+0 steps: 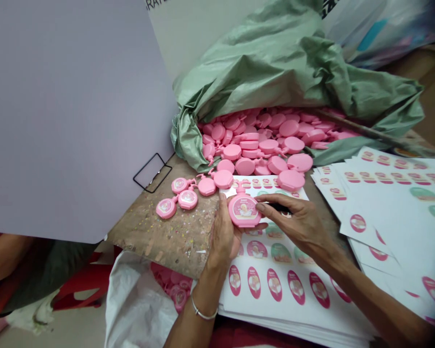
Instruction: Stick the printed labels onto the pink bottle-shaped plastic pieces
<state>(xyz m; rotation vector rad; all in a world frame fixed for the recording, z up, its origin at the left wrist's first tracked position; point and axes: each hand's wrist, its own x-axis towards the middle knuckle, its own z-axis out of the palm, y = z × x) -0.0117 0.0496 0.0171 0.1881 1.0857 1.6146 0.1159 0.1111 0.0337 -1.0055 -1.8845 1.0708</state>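
My left hand [224, 234] is closed around a pink toy pump bottle [245, 223], held upright above the sticker sheets [261, 270]. A round picture sticker [244, 209] covers the bottle's front. At its right edge, the thumb and forefinger of my right hand [304, 224] close together against the sticker and the bottle's side. Something dark shows under the right fingers; its kind is unclear. To the left, several bottles lie on the wooden table, some with stickers, such as this labelled bottle [187, 198], and some plain, such as this plain bottle [206, 185].
Plain pink bottles [245, 166] spill from a green sack [261, 77] at the back. More sticker sheets [395, 203] are stacked right. A black wire stand [152, 173] is near a pale panel [72, 116]. A white sack [134, 304] with pink pieces hangs below the table [159, 237].
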